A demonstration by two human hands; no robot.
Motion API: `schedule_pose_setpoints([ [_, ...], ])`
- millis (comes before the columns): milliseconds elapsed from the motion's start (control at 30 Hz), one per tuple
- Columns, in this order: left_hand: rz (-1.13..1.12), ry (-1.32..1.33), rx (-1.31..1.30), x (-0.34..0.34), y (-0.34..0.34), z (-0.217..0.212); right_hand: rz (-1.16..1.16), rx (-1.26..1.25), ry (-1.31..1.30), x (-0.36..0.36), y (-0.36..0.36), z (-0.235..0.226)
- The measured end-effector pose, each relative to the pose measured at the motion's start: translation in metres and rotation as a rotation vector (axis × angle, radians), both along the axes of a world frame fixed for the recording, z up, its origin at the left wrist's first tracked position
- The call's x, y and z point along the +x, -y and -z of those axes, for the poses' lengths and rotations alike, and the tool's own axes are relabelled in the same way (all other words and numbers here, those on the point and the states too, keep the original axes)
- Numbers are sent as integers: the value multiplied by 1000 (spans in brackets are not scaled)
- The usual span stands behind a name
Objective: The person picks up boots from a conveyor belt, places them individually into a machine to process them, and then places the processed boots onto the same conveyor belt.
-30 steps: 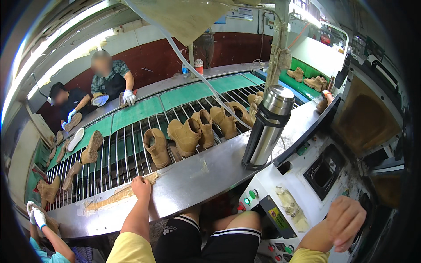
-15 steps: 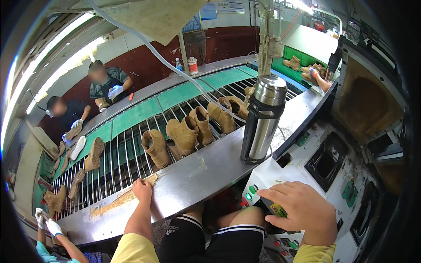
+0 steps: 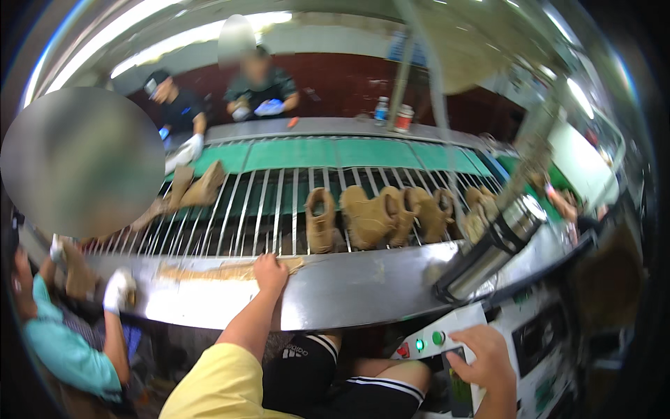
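Note:
My left hand (image 3: 271, 272) is closed over the inner edge of the conveyor's metal ledge (image 3: 363, 286), beside a strip of brown tape (image 3: 216, 269). My right hand (image 3: 485, 356) hovers open, thumb and fingers apart, at a white control box (image 3: 455, 322). Its fingertips are near a green button (image 3: 438, 338); a lit green button (image 3: 420, 344) and a red one (image 3: 403, 349) sit further left. Whether a fingertip touches the box is unclear. Beyond the ledge, a tan boot (image 3: 321, 220) stands upright on the metal rods, with several more to its right.
A steel thermos (image 3: 492, 251) stands on the ledge at right. At left, a co-worker's gloved hand (image 3: 120, 290) is on the ledge near a tan boot (image 3: 78, 271). Two people work across the conveyor, near a green belt strip (image 3: 293, 153). Bottles (image 3: 403, 119) stand at the back.
My view has swung left, so the conveyor and boots appear shifted and the near co-worker shows more. My left hand still holds the ledge; my right hand stays open by the buttons.

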State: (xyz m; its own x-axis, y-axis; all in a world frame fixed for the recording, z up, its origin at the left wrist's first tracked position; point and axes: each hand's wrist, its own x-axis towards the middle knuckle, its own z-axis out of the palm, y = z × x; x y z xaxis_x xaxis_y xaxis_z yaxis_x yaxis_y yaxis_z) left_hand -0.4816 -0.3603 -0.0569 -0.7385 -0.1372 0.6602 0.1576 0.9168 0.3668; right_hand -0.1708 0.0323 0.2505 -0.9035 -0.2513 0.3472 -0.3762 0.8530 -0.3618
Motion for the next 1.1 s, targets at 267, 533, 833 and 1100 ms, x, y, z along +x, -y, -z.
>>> schedule_pose_setpoints([
  [267,-27,68,89,11,4,-12,-100,94,663,-88,89,52],
  [533,219,373,500,-27,26,-19,-121,-26,307,-245,228,230],
  [833,236,191,1239,-180,167,-33,-3,8,88,-263,317,273],
  [1100,435,132,407,-156,139,-78,-14,-42,84,-266,323,268],
])
